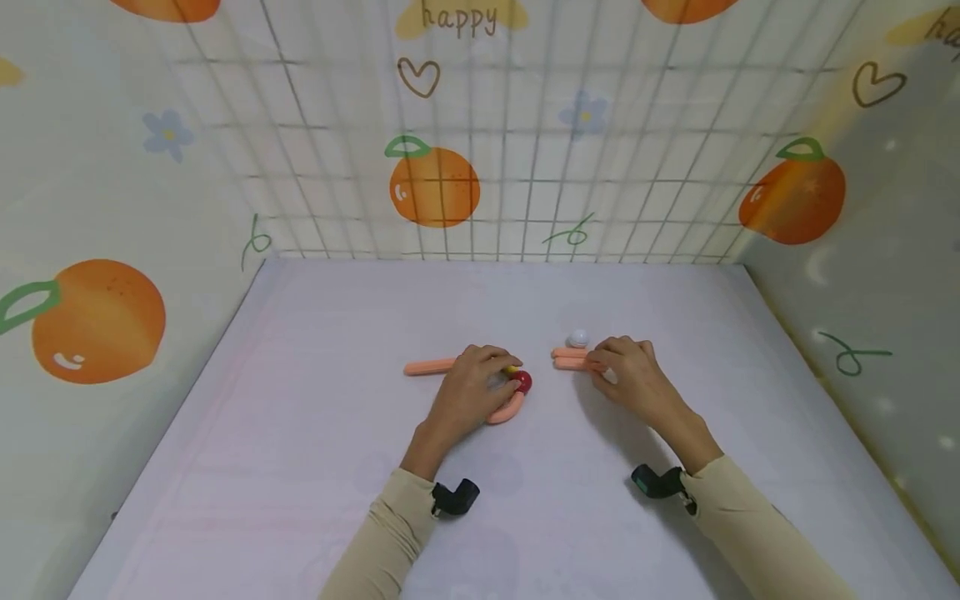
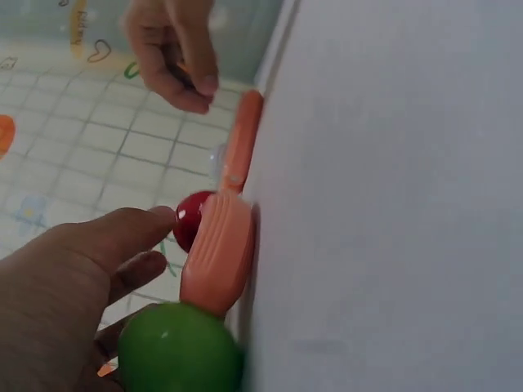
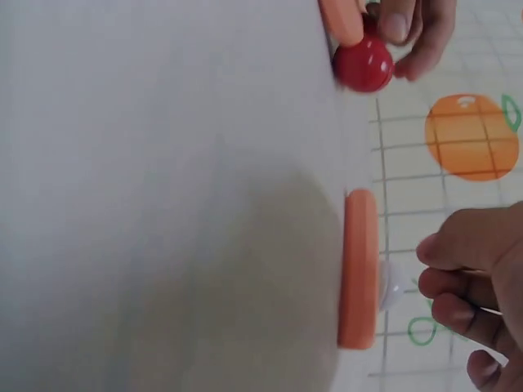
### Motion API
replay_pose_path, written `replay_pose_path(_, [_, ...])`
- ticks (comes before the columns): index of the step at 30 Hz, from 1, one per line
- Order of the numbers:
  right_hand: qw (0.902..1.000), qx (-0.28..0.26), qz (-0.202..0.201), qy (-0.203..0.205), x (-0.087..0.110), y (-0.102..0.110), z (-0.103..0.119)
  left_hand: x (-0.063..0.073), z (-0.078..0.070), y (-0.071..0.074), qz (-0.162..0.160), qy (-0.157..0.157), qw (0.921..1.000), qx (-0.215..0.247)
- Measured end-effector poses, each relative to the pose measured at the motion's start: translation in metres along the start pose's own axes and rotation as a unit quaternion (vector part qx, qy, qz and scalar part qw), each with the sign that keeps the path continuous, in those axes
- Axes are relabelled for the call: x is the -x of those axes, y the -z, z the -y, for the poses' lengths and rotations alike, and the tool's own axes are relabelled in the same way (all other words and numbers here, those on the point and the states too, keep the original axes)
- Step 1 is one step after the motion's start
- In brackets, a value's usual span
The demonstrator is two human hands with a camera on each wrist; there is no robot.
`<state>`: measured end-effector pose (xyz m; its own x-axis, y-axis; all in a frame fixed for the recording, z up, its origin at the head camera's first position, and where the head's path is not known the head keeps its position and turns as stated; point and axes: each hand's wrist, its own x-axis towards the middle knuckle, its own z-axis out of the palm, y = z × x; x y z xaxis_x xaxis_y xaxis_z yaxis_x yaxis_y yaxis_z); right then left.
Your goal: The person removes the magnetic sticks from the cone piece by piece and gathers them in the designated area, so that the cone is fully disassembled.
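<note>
My left hand (image 1: 471, 383) arches over a group of toy-like pieces, a fingertip right at a glossy red ball (image 1: 522, 382). Beside that ball lie a curved peach-coloured piece (image 1: 508, 408), ridged in the left wrist view, and a bit of yellow (image 1: 512, 368). A green ball (image 2: 180, 347) sits under this hand, hidden from the head view. My right hand (image 1: 630, 371) hovers beside two parallel peach bars (image 1: 570, 358), fingers loosely bent; the right wrist view shows a gap between its fingertips and the front bar (image 3: 359, 269). A whitish ball (image 1: 578, 338) lies behind the bars.
A longer peach stick (image 1: 430, 367) reaches out to the left from behind my left hand. The white tabletop (image 1: 337, 317) meets a curtain printed with oranges (image 1: 435, 187) and grid lines at its far edge. Patterned sheets hang along both sides.
</note>
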<state>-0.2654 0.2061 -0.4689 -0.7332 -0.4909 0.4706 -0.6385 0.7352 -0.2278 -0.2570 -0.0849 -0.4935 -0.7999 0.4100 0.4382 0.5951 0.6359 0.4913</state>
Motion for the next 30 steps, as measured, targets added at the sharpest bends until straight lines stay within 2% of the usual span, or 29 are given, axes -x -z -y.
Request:
replay_pose_path(2, [0.9999, -0.008, -0.007, 0.013, -0.001, 0.000, 0.004, -0.005, 0.001, 0.005, 0.024, -0.015, 0.9989, -0.036])
replay_pose_path(4, [0.9997, -0.011, -0.007, 0.020, -0.001, 0.000, 0.007, -0.012, 0.002, 0.011, 0.065, -0.022, 0.9943, -0.082])
replay_pose_path(7, [0.9997, -0.009, 0.005, 0.020, 0.001, -0.001, 0.012, -0.023, 0.002, 0.017, 0.132, -0.026, 0.9799, -0.147])
replay_pose_path(10, [0.9996, -0.009, 0.021, 0.017, 0.004, -0.003, 0.015, -0.032, 0.004, 0.022, 0.168, -0.040, 0.9671, -0.187])
replay_pose_path(15, [0.9992, -0.019, 0.024, 0.026, 0.006, -0.003, 0.018, -0.039, 0.009, 0.024, 0.162, -0.077, 0.9609, -0.211])
replay_pose_path(19, [0.9991, -0.017, 0.017, 0.036, 0.004, -0.002, 0.022, -0.042, 0.015, 0.026, 0.153, -0.087, 0.9571, -0.230])
replay_pose_path(23, [0.9992, -0.015, 0.018, 0.034, 0.003, -0.001, 0.024, -0.046, 0.019, 0.028, 0.159, -0.079, 0.9527, -0.247])
replay_pose_path(30, [0.9990, -0.023, 0.024, 0.029, 0.004, -0.001, 0.027, -0.053, 0.022, 0.030, 0.187, -0.039, 0.9466, -0.259])
